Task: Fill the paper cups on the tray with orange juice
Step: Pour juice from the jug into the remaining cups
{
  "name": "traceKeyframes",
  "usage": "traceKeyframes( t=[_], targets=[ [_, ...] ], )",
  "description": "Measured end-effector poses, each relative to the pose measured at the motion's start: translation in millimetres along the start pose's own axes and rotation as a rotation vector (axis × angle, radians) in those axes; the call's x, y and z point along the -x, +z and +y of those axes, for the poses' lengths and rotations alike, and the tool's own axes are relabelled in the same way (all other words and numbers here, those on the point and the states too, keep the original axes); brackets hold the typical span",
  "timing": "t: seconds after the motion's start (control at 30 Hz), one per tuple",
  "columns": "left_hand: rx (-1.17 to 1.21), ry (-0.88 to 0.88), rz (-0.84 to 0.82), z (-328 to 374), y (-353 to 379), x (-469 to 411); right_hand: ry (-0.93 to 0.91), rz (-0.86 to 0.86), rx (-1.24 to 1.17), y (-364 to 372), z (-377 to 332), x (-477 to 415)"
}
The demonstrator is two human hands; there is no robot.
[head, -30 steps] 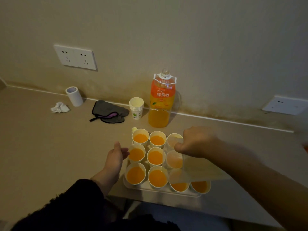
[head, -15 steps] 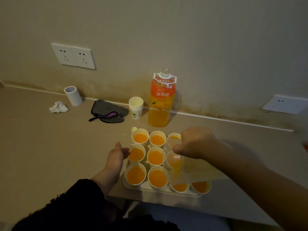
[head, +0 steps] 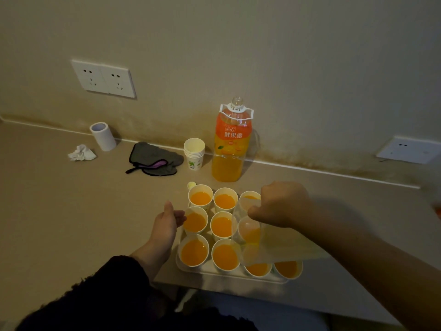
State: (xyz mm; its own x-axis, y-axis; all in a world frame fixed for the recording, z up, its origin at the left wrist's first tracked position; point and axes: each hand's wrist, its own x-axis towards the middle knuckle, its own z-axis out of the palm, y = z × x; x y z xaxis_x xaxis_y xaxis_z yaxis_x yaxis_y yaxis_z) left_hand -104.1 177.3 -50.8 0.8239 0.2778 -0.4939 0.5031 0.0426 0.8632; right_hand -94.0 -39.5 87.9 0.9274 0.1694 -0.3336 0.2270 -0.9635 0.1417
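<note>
Several white paper cups (head: 194,253) holding orange juice stand in rows on a white tray (head: 229,275) at the counter's front edge. My right hand (head: 279,204) grips a clear plastic jug (head: 269,244) by its top and holds it tilted over the third column of cups, its mouth low over the middle cup there. A little juice shows inside the jug, which hides part of the cups beneath it. My left hand (head: 165,225) sits at the tray's left side, thumb up, fingertips against the middle-left cup.
An uncapped orange juice bottle (head: 232,139), partly full, stands behind the tray by the wall, with a stack of empty cups (head: 194,151) to its left and a small cap (head: 191,185) nearby. Further left lie a grey cloth (head: 152,158), a crumpled tissue (head: 81,152) and a white roll (head: 103,136).
The right hand has kept the jug tilted over the same cups, shifting only slightly. The left hand has stayed at the tray's side.
</note>
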Motion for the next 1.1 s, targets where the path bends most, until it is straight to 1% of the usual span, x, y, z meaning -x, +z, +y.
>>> traceKeyframes(
  t=[0.13, 0.23, 0.43, 0.63, 0.77, 0.93, 1.0, 1.1],
  targets=[
    [0.014, 0.012, 0.008, 3.5, 4.2, -3.5, 0.009, 0.019, -0.021, -4.5, 6.8, -0.5],
    [0.043, 0.011, -0.004, 10.4, 9.6, -6.2, 0.031, -0.003, -0.059, -15.9, 15.0, 0.2],
    [0.091, 0.042, -0.044, 27.7, 16.2, -13.4, 0.083, -0.018, -0.284, -46.4, 32.6, -7.2],
    [0.113, 0.077, -0.051, 38.0, 19.2, -22.8, 0.089, 0.018, -0.474, -62.3, 40.4, -28.4],
    [0.066, 0.091, -0.037, 41.4, 14.5, -29.7, 0.083, 0.061, -0.474, -62.5, 28.8, -50.9],
    [0.004, 0.067, -0.034, 51.1, 4.7, -40.0, 0.048, 0.138, -0.369, -60.6, 8.2, -82.2],
    [-0.004, 0.032, -0.057, 55.4, 0.9, -43.7, 0.044, 0.153, -0.316, -58.7, 1.0, -94.2],
    [-0.017, 0.019, -0.119, 60.2, -2.4, -44.3, 0.055, 0.167, -0.318, -51.7, -7.5, -108.5]
  ],
)
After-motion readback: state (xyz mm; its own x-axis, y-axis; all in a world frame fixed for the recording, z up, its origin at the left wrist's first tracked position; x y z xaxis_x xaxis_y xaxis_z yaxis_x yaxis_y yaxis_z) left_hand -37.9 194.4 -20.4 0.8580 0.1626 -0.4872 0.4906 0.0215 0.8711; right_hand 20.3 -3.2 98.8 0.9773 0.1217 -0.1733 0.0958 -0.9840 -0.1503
